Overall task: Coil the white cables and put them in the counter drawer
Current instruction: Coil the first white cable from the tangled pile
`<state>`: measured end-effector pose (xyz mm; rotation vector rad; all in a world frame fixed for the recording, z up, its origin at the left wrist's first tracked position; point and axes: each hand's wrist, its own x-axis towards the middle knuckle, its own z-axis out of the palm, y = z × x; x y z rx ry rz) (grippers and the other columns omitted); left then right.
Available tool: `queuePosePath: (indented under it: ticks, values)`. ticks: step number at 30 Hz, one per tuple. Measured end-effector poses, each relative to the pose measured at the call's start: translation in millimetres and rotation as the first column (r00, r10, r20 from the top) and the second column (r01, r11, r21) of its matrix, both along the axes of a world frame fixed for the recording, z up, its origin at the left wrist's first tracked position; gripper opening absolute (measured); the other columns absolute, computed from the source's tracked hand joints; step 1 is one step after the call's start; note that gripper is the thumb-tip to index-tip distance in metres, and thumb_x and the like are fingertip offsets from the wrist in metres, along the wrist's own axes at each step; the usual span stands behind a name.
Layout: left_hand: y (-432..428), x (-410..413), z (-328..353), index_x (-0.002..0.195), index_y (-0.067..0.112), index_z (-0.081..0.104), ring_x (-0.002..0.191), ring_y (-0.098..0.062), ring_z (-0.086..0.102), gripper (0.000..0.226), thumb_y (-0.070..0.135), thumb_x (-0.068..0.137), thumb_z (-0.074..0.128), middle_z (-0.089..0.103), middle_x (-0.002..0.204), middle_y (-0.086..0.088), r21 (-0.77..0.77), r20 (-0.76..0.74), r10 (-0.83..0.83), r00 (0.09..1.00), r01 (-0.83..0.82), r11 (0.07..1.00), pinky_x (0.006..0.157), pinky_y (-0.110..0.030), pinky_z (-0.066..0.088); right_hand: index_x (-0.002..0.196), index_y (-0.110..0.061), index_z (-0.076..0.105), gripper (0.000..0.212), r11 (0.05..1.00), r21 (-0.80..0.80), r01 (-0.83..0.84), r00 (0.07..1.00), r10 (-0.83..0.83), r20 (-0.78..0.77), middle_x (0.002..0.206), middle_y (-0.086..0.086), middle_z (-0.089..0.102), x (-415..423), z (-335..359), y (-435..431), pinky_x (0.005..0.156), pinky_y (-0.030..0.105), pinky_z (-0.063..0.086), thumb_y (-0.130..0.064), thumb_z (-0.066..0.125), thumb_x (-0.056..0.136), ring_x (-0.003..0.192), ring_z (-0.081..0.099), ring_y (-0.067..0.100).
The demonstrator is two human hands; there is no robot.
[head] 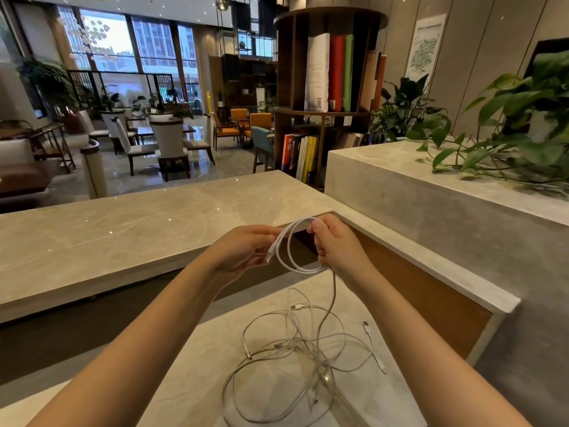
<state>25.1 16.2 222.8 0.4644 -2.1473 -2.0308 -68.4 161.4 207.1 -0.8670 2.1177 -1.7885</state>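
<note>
A white cable (290,245) is held up between both hands as a small loop above the lower marble counter (197,359). My left hand (243,251) pinches the plug end of that cable. My right hand (335,245) grips the top and side of the loop. The rest of the cable hangs down from my right hand to a loose tangle of white cables (301,352) lying on the counter. Plug ends stick out of the tangle at its left and right. No drawer is visible in this view.
A higher marble countertop (123,232) runs across in front. A raised stone ledge (431,192) with trailing green plants (517,134) stands to the right. Behind it is a round bookshelf (326,87). Beyond lies a lounge with chairs and tables.
</note>
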Motion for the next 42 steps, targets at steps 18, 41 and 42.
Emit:
queuePosePath:
  ticks: [18, 41, 42]
  values:
    - [7, -5, -2, 0.098, 0.008, 0.064, 0.059, -0.010, 0.062, 0.018, 0.003, 0.081, 0.065, 0.068, 0.078, -0.010, -0.179, -0.019, 0.024, 1.000, -0.027, 0.983, 0.057, -0.017, 0.052, 0.094, -0.011, 0.054, 0.023, 0.991, -0.134, 0.026, 0.999, -0.031, -0.037, 0.064, 0.000, 0.043, 13, -16, -14, 0.050, 0.024, 0.032, -0.023, 0.035, 0.101, 0.054, 0.036, 0.009]
    - [-1, 0, -14, 0.096, 0.004, 0.073, 0.064, -0.014, 0.050, 0.033, 0.022, 0.091, 0.046, 0.057, 0.071, -0.006, 0.463, -0.169, -0.234, 0.957, 0.287, 0.839, 0.071, -0.030, 0.050, 0.102, 0.000, 0.060, 0.029, 0.992, -0.123, -0.016, 1.000, 0.016, -0.003, 0.066, 0.002, 0.058, 5, -19, 1, 0.059, 0.028, 0.045, -0.018, 0.038, 0.100, 0.058, 0.052, 0.016]
    - [-3, 0, -14, 0.094, 0.004, 0.073, 0.064, -0.015, 0.049, 0.034, 0.021, 0.091, 0.045, 0.055, 0.070, -0.006, 0.464, -0.168, -0.217, 0.962, 0.272, 0.843, 0.072, -0.031, 0.048, 0.100, -0.001, 0.060, 0.028, 0.992, -0.123, -0.036, 0.999, 0.038, 0.017, 0.064, 0.002, 0.058, 6, -18, 1, 0.060, 0.029, 0.045, -0.019, 0.038, 0.100, 0.058, 0.052, 0.015]
